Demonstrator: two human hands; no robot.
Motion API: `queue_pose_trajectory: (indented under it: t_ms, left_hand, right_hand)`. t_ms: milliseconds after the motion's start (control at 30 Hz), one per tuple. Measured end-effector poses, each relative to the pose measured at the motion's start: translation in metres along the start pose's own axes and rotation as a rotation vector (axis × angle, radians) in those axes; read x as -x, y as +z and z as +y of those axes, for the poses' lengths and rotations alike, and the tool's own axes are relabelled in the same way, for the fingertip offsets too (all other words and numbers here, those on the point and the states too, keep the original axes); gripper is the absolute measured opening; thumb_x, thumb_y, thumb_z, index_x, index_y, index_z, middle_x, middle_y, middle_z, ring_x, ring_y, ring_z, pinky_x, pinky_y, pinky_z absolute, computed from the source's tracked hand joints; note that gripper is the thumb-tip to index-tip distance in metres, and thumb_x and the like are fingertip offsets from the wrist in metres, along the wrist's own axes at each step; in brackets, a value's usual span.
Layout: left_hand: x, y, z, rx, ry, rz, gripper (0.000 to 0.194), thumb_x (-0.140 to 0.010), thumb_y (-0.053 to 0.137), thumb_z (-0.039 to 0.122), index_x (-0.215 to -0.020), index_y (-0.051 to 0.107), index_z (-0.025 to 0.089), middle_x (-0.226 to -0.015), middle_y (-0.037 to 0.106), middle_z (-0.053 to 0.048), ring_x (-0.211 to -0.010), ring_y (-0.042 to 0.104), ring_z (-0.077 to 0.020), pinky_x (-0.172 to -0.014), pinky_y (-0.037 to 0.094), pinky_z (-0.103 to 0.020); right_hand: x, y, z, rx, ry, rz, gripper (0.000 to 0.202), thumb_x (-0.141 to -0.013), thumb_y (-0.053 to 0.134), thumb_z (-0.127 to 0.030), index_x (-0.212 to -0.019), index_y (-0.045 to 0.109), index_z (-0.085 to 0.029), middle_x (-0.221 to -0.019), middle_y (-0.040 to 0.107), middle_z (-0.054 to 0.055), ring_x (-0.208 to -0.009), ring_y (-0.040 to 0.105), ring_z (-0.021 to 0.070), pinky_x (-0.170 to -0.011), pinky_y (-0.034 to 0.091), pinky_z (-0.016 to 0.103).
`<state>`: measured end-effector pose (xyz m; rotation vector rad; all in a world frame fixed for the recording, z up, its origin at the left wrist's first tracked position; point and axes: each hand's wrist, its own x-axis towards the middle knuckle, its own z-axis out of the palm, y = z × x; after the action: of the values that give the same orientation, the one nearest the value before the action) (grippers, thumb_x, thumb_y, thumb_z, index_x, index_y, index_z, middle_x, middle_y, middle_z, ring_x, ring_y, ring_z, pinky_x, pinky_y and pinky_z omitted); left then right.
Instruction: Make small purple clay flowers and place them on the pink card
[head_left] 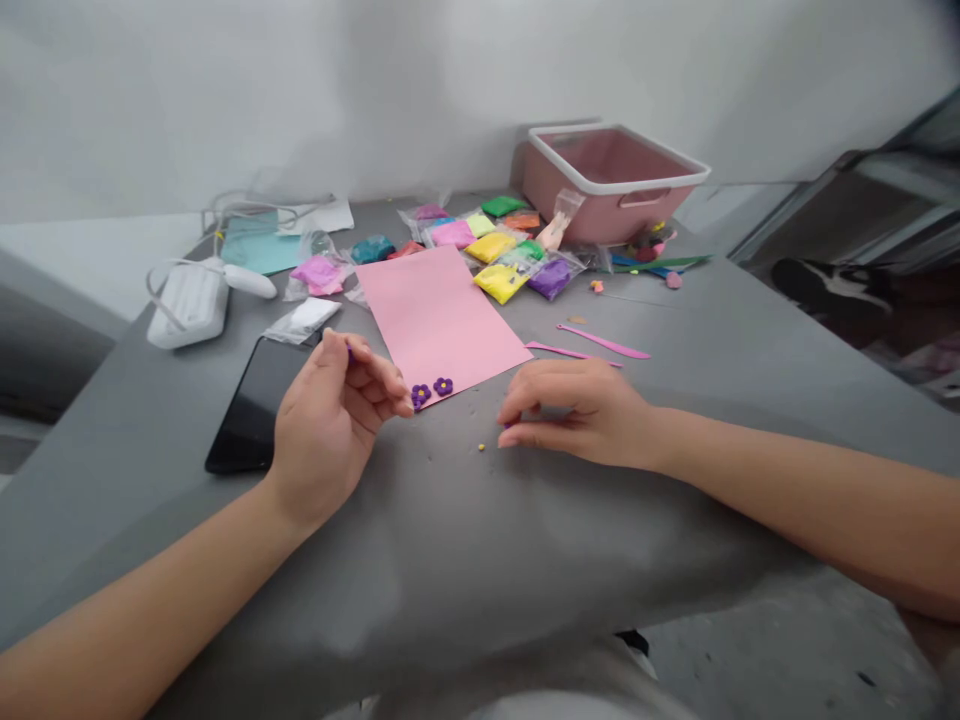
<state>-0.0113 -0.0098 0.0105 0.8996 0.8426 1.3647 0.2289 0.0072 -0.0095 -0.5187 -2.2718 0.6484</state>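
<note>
"What's closest to you?"

"My left forearm [161,590], reaching up to my left hand [319,435], just off the near left corner of the pink sheet [450,315]. Thumb and forefinger pinch a tiny purple piece [349,352]; my other fingers curl loosely."

"And the right?"

"My right hand [589,410] is near the sheet's right corner, fingers arched over the thumb, a purple bit [511,426] barely showing between the tips."

"How will they handle?"

"Nearly weightless and soft, I'd guess, like modelling clay. A hard squeeze would flatten them, so I'd hold them lightly by the edges. The two purple flowers [443,386] on the sheet's near left corner look just as easy to dent; I'd lift them from underneath, sparing the petals. The yellow dot [481,447] in front of the sheet could stick to a fingertip."

"Any containers?"

"Clear bags beyond the sheet and to its right. One holds a yellow slab [501,282], another a purple one [551,278]. Left of the sheet, a small bag holds something white [304,318]. The pink tub [600,215] stands beyond the sheet, to the right; its inner walls show, but I can't make out its bottom."
</note>
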Motion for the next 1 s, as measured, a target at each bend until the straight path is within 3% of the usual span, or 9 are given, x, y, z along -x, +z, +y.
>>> queue_pose_trajectory:
  t_ms: [167, 333, 400, 533, 667, 833, 1000]
  left_hand:
    - [0.001, -0.001, 0.000, -0.014, 0.021, 0.003, 0.031, -0.102, 0.034, 0.022, -0.086, 0.060, 0.016, -0.061, 0.067, -0.001, -0.053, 0.063, -0.0129, -0.055, 0.054, -0.023]
    - [0.005, 0.001, 0.000, -0.046, 0.026, -0.053, 0.025, -0.102, 0.035, 0.020, -0.108, 0.059, 0.017, -0.087, 0.075, -0.004, -0.063, 0.071, -0.0138, -0.059, 0.055, -0.025]
    - [0.007, 0.001, 0.000, -0.076, 0.028, -0.111, 0.023, -0.102, 0.036, 0.022, -0.101, 0.058, 0.018, -0.089, 0.075, -0.004, -0.069, 0.072, -0.0141, -0.062, 0.055, -0.025]
    - [0.014, 0.003, -0.001, -0.197, 0.013, -0.307, 0.025, -0.102, 0.040, 0.034, -0.087, 0.052, 0.019, -0.070, 0.070, 0.001, -0.064, 0.067, -0.0132, -0.062, 0.051, -0.024]
    - [0.020, 0.004, -0.002, -0.462, 0.034, -0.362, 0.025, -0.101, 0.042, 0.041, -0.087, 0.048, 0.021, -0.068, 0.065, 0.002, -0.057, 0.057, -0.0097, -0.055, 0.045, -0.021]
    - [0.022, 0.003, -0.004, -1.014, 0.179, -0.420, 0.013, -0.092, 0.058, 0.025, -0.097, 0.046, 0.023, -0.082, 0.066, 0.002, -0.059, 0.056, -0.0090, -0.052, 0.042, -0.020]
    - [0.024, 0.002, -0.005, -1.214, 0.324, -0.482, 0.016, -0.090, 0.054, 0.014, -0.099, 0.044, 0.024, -0.089, 0.065, 0.004, -0.064, 0.057, -0.0075, -0.060, 0.046, -0.019]
  right_hand:
    - [0.000, 0.000, 0.000, -0.006, -0.030, -0.035, 0.009, -0.093, 0.060, -0.017, -0.096, 0.069, -0.014, -0.082, 0.071, 0.006, -0.077, 0.065, 0.0123, -0.071, 0.052, 0.024]
    - [0.000, 0.001, 0.002, -0.014, -0.011, -0.073, 0.009, -0.089, 0.068, -0.023, -0.090, 0.069, -0.015, -0.080, 0.069, 0.005, -0.075, 0.064, 0.0131, -0.070, 0.051, 0.025]
    - [0.000, 0.001, 0.003, -0.015, -0.023, -0.086, 0.007, -0.089, 0.067, -0.020, -0.092, 0.068, -0.014, -0.084, 0.070, 0.006, -0.079, 0.064, 0.0139, -0.074, 0.052, 0.026]
    - [-0.001, 0.001, 0.004, -0.028, -0.020, -0.125, 0.011, -0.091, 0.065, -0.024, -0.090, 0.068, -0.013, -0.081, 0.070, 0.007, -0.079, 0.064, 0.0148, -0.074, 0.051, 0.028]
    - [-0.002, 0.002, 0.006, -0.014, -0.048, -0.143, 0.011, -0.088, 0.069, -0.024, -0.088, 0.068, -0.013, -0.081, 0.069, 0.006, -0.080, 0.063, 0.0152, -0.076, 0.052, 0.029]
    - [-0.002, 0.006, 0.008, 0.041, -0.090, -0.145, 0.010, -0.091, 0.065, -0.023, -0.094, 0.071, -0.015, -0.092, 0.069, 0.008, -0.088, 0.062, 0.0159, -0.082, 0.050, 0.031]
    - [-0.001, 0.007, 0.009, 0.059, -0.073, -0.159, 0.011, -0.089, 0.068, -0.025, -0.092, 0.073, -0.015, -0.093, 0.068, 0.008, -0.089, 0.061, 0.0162, -0.081, 0.050, 0.031]
